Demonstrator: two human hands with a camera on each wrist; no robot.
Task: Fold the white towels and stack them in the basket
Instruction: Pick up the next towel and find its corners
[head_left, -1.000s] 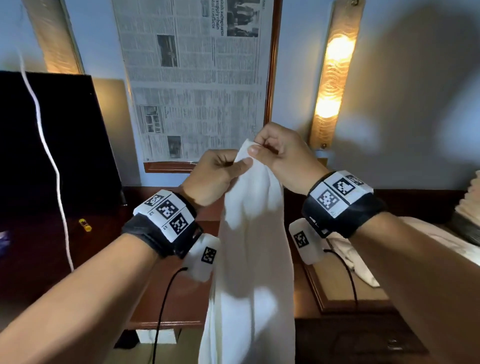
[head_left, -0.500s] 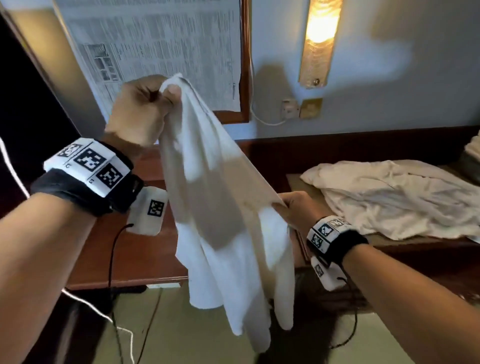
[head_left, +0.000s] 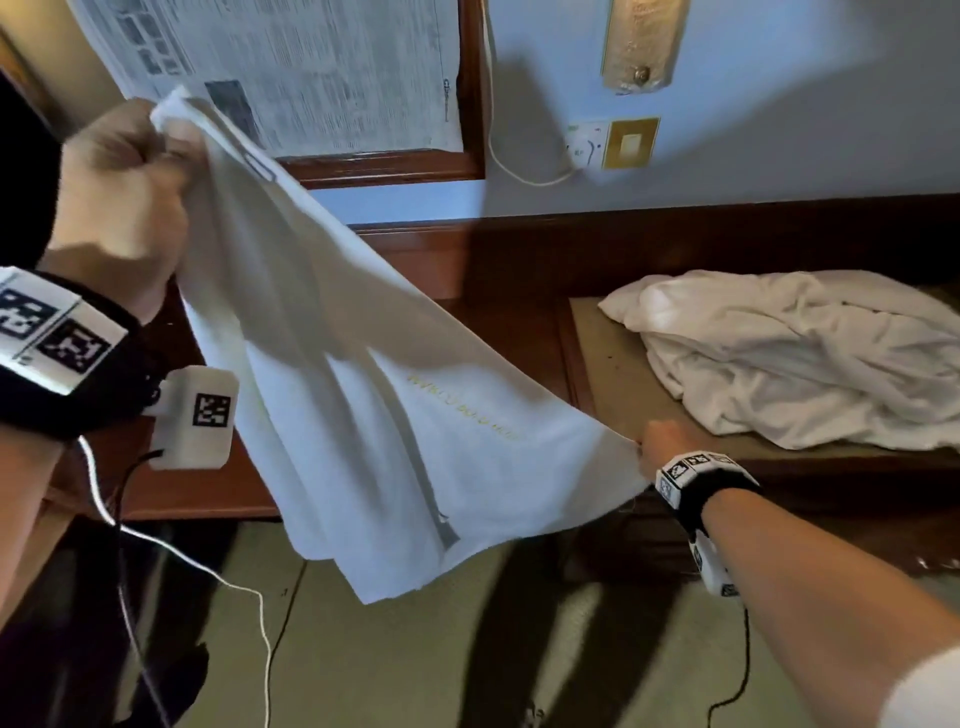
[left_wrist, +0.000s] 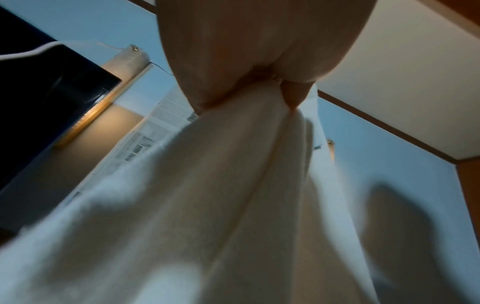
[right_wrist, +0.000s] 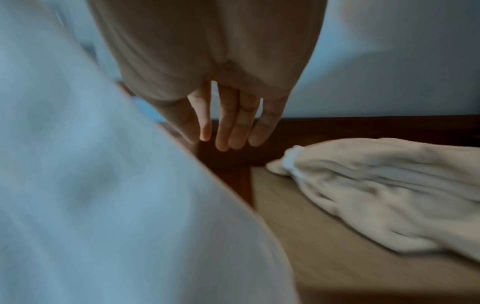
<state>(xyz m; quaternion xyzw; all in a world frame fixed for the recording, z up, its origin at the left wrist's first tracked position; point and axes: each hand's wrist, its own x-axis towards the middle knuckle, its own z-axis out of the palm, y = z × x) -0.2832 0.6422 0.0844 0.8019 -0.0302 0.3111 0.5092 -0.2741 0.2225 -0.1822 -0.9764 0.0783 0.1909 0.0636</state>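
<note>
From the head view, the left hand (head_left: 117, 202) is raised high with its fingers curled tight round one corner of a white towel (head_left: 363, 384), while the right hand (head_left: 662, 441) is low and out to the right, gripping the opposite lower corner, so the cloth hangs stretched on a slant between them; this looks like spreading it flat in the air to find its edges before the first fold. The towel hangs clear of the tabletop (head_left: 613, 364), in front of its left edge. A heap of unfolded white towels (head_left: 800, 358) lies on that tabletop towards its right end, waiting its turn. No basket shows in any view. From the left wrist view, the left hand's fingers (left_wrist: 293, 96) are closed on a gathered bunch of the towel, which falls away below them in long pleats. From the right wrist view, the right hand's fingers (right_wrist: 233, 123) hang nearly straight and close together beside the towel's edge; the pinch itself, likely thumb against forefinger, is hidden behind the cloth, so I cannot tell exactly which fingers hold it.
</note>
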